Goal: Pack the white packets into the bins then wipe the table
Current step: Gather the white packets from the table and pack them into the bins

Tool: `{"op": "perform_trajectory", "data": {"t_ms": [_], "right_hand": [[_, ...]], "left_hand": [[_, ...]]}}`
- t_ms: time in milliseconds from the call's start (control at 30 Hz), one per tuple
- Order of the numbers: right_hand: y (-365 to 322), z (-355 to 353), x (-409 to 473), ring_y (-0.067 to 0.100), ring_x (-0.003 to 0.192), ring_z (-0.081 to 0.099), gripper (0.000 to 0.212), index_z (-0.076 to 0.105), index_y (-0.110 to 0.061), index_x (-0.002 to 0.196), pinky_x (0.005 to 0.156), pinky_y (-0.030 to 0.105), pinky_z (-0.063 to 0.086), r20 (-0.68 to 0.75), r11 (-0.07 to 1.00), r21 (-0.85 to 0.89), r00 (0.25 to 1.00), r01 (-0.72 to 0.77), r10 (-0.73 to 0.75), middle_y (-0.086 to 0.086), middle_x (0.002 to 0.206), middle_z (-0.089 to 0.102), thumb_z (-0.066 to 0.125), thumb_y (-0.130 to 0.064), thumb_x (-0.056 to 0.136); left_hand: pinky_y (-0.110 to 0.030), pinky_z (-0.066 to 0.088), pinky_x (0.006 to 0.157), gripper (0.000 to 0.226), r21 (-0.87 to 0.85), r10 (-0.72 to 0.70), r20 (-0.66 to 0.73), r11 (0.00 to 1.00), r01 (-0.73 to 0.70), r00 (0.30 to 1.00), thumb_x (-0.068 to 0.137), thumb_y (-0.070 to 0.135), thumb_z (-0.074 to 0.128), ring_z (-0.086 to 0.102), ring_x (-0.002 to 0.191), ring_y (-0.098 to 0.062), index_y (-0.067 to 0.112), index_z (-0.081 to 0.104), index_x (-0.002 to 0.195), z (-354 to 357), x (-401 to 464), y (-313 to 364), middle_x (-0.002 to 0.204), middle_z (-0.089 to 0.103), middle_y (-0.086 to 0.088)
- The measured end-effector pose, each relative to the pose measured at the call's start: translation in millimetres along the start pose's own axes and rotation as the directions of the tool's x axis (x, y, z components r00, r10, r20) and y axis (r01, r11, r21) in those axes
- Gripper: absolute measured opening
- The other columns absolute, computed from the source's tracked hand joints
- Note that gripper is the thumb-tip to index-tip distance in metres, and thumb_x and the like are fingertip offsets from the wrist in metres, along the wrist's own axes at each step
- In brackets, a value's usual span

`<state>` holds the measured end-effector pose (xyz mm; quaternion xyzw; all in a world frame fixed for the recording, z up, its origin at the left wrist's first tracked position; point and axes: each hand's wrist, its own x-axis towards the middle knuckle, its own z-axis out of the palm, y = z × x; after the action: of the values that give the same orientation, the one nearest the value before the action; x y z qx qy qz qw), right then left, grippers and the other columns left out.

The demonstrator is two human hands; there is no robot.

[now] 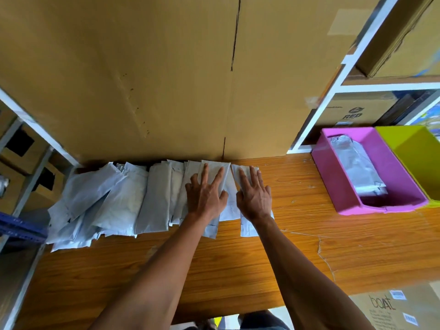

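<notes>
Left hand: my left hand point(205, 196) lies flat on the right end of the packet row, fingers spread and straight — pressing down, not pinching, most likely to pin the overlapping packets while I separate some off.

Right hand: my right hand point(254, 196) rests just beside it on the end packet point(246, 225), fingers straight and slightly fanned, thumb tucked toward the left hand; nothing is gripped.

Packets: the white packets point(114, 201) run in a slanted, overlapping row along the far edge of the wooden table point(238, 270), leaning toward the big cardboard box point(142, 79) behind them — the box seems to act as a backstop.

Bins: a pink bin point(333, 186) sits at the right, well apart from the row, already holding a few packets point(357, 167); a green bin point(419, 153) touches its far-right side, and no packets show in the part I can see.

Stage: packing appears barely begun; most packets are unpacked, and wiping not yet started.

Next: I judge the end packets must be gathered and carried right to the pink bin.
</notes>
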<state>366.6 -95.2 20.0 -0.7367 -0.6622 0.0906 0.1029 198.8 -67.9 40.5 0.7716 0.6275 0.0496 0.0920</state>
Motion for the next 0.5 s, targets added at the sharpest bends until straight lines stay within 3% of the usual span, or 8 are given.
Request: {"op": "perform_trajectory", "data": {"t_ms": [167,500], "right_hand": [[23,-33,-5,0.04,0.161,0.005,0.074,0.014,-0.031,0.168,0.114,0.062,0.037,-0.068,1.0,-0.002,0.997,-0.031,0.03,0.009,0.176,0.007,0.046,-0.03,0.102],[112,-96,-8,0.043,0.158,0.017,0.077,0.021,-0.031,0.166,0.106,0.059,0.043,-0.18,0.997,-0.062,0.983,-0.051,0.04,0.009,0.175,0.015,0.052,-0.032,0.096]], "left_hand": [[-0.051,0.036,0.108,0.076,-0.013,0.058,-0.061,0.998,-0.058,0.996,0.101,0.058,0.047,0.03,0.144,-0.037,0.048,0.01,0.166,-7,6,30,0.177,0.004,-0.005],[-0.053,0.033,0.111,0.074,-0.097,0.087,-0.125,0.99,-0.099,0.988,0.098,0.056,0.043,0.029,0.145,-0.035,0.046,0.015,0.166,-10,11,138,0.177,0.007,-0.003]]}}
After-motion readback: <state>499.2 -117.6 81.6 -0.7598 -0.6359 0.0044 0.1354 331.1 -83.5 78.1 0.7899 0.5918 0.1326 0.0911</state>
